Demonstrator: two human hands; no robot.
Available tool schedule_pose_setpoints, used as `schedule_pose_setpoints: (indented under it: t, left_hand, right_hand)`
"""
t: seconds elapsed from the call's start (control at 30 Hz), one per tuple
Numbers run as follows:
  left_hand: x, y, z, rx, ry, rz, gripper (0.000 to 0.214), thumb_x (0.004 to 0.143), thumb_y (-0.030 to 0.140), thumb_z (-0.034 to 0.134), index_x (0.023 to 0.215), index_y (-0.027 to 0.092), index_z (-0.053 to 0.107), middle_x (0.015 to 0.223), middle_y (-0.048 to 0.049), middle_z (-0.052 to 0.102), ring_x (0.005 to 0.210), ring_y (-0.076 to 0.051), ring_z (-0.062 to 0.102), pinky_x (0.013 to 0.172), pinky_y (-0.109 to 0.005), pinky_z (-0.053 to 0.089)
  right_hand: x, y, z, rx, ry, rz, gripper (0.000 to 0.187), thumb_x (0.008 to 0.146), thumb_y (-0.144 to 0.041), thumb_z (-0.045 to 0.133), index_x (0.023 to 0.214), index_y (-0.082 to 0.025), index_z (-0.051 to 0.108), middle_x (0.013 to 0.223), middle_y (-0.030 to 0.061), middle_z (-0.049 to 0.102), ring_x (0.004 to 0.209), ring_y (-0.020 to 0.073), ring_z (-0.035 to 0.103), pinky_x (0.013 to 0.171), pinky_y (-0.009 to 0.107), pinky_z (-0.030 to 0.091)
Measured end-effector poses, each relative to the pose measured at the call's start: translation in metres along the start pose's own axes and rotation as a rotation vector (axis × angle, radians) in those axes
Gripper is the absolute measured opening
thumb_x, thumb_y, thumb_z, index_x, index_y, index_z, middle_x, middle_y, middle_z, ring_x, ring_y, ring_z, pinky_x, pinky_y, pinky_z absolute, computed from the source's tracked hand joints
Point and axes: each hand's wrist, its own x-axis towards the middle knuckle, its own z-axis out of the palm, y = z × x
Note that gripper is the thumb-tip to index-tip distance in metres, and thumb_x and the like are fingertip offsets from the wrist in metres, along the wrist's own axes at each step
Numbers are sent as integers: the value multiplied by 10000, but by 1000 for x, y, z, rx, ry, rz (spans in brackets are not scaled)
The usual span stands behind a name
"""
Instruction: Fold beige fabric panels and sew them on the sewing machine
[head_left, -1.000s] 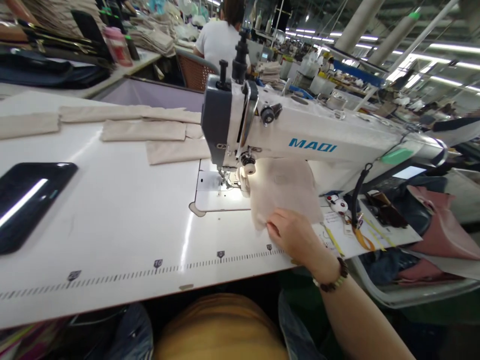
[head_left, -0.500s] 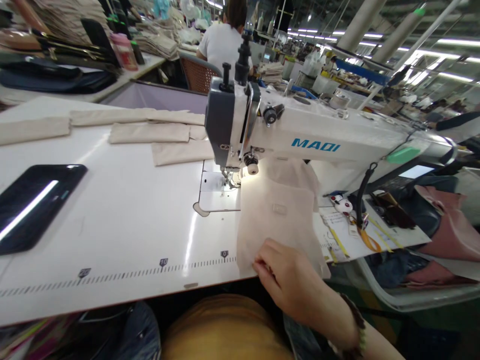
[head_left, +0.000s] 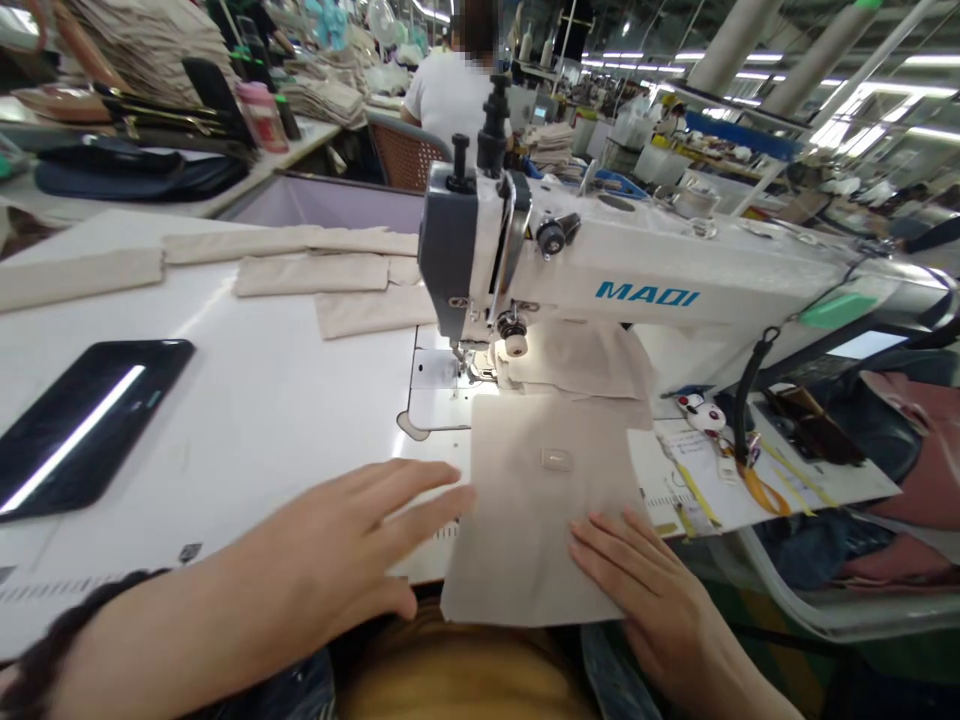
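A beige fabric piece (head_left: 536, 500) with a small label lies flat on the white sewing table (head_left: 247, 420), in front of the MAQI sewing machine (head_left: 600, 270). Its near edge hangs over the table's front. My left hand (head_left: 352, 550) is open, fingers stretched out, with the fingertips at the fabric's left edge. My right hand (head_left: 645, 585) lies flat and open on the fabric's lower right corner. The needle area (head_left: 469, 365) is just beyond the fabric's far left corner.
A black tray (head_left: 82, 420) sits at the left of the table. Several folded beige pieces (head_left: 315, 275) lie behind. Papers and a small toy (head_left: 705, 415) are to the right. A person in white (head_left: 450, 90) sits at the station ahead.
The fabric has been pulled toward me and spread flat. My left hand has come into view at its left edge. My right hand went from pinching it to lying flat.
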Motion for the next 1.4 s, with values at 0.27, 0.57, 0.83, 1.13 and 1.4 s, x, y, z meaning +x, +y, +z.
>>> schedule_pose_setpoints:
  t: [0.27, 0.57, 0.83, 1.13, 1.4]
  left_hand:
    - [6, -10, 15, -41, -63, 88, 491, 795, 51, 439, 1253, 227, 466, 1265, -55, 533, 1163, -172, 491, 1038, -332, 365]
    - [-45, -23, -3, -235, 106, -368, 270, 861, 205, 423, 1046, 235, 618, 1198, -51, 577, 1063, -200, 570, 935, -324, 464]
    - [-24, -25, -2, -237, 222, -574, 306, 902, 299, 371, 950, 182, 649, 1069, -48, 624, 922, -172, 616, 865, -279, 499]
    - [-24, -32, 2, -228, 307, -766, 442, 830, 293, 483, 1254, 187, 415, 934, -34, 630, 807, -169, 618, 731, -289, 521]
    - [-31, -35, 0, -202, 287, -621, 328, 880, 195, 400, 1185, 201, 521, 824, -11, 562, 691, -104, 571, 636, -186, 489]
  right_hand:
    - [46, -35, -18, 336, 43, 40, 398, 784, -97, 388, 1137, -139, 567, 1057, 75, 654, 972, 142, 611, 864, 216, 488]
    - [64, -8, -9, 516, -83, 74, 219, 820, -162, 483, 982, -211, 623, 1131, 89, 615, 1062, 191, 565, 919, 333, 462]
    - [107, -19, 22, 865, 120, 560, 531, 856, -321, 513, 1323, -172, 308, 950, 89, 667, 767, 180, 653, 649, 272, 538]
    - [116, -16, 23, 498, 97, 287, 242, 864, -235, 485, 1076, -175, 585, 851, 46, 654, 749, 153, 632, 663, 220, 518]
    - [128, -15, 22, 358, 95, 265, 212, 893, -225, 437, 1004, -145, 599, 807, 41, 651, 737, 135, 628, 662, 198, 499]
